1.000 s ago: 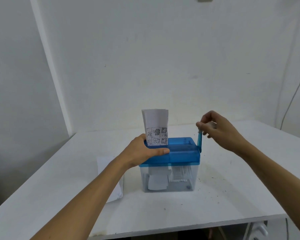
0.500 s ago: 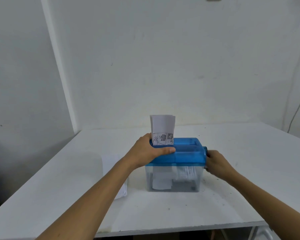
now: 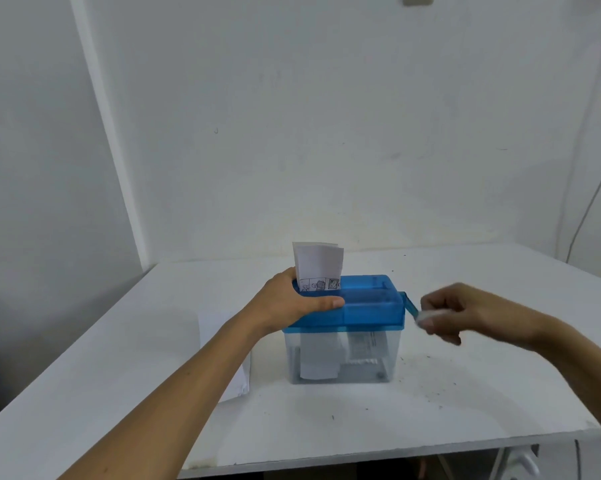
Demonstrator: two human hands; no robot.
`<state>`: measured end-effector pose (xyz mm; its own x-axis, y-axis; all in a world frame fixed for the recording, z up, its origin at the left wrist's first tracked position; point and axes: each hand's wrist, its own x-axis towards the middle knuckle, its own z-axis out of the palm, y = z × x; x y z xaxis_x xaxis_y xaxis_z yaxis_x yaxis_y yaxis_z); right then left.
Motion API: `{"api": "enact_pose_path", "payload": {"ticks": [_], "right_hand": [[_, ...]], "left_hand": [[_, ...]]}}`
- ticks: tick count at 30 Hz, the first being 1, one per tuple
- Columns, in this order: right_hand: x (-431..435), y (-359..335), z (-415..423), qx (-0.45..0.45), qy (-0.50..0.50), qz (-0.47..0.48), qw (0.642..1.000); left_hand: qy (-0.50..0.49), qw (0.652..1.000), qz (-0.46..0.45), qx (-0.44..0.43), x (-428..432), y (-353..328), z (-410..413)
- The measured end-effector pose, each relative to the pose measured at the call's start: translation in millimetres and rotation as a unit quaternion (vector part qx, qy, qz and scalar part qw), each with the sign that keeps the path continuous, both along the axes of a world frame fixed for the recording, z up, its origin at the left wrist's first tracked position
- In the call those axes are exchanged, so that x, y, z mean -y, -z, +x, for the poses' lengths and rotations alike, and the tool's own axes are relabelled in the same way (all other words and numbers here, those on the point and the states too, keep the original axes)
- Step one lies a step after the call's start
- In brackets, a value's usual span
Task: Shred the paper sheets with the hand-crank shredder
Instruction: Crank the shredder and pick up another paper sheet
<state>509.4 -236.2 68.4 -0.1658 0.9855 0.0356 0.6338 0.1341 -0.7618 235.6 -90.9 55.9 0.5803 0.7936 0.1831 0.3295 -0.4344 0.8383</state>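
Shredder: blue-lidded clear plastic shredder (image 3: 368,306), fingers of the left hand (image 3: 292,299) curled round its lid; press down firmly.
Paper: folded white paper sheet (image 3: 321,263) upright in the slot, just behind the left thumb.
Crank: blue crank handle (image 3: 410,304), fingers of the right hand (image 3: 465,311) pinching its knob (blurred); turn evenly.

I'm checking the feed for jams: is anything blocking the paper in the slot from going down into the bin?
Nothing visible does. The folded paper stands in the slot; the left hand grips the blue top beside it, thumb below the slot. The clear bin holds paper pieces with room left.
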Motion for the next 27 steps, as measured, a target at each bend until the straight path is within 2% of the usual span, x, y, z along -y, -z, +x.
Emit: {"api": "enact_pose_path", "payload": {"ticks": [5, 9, 12, 20, 27], "right_hand": [[-18, -27, -4, -0.051, 0.079, 0.101, 0.990], [-51, -19, -8, -0.058, 0.196, 0.190, 0.960], [-76, -7, -11, -0.059, 0.251, 0.217, 0.942], [-93, 51, -16, 0.050, 0.297, 0.098, 0.949], [-50, 78, -7, 0.009, 0.192, 0.023, 0.981]], "left_hand": [[0.000, 1.000, -0.004, -0.004, -1, 1, 1], [0.003, 1.000, -0.002, -0.002, -2, 2, 2], [0.003, 1.000, -0.002, -0.001, -4, 3, 2], [-0.008, 1.000, 0.008, 0.002, -3, 6, 2], [-0.022, 1.000, 0.010, 0.004, -4, 8, 2]]}}
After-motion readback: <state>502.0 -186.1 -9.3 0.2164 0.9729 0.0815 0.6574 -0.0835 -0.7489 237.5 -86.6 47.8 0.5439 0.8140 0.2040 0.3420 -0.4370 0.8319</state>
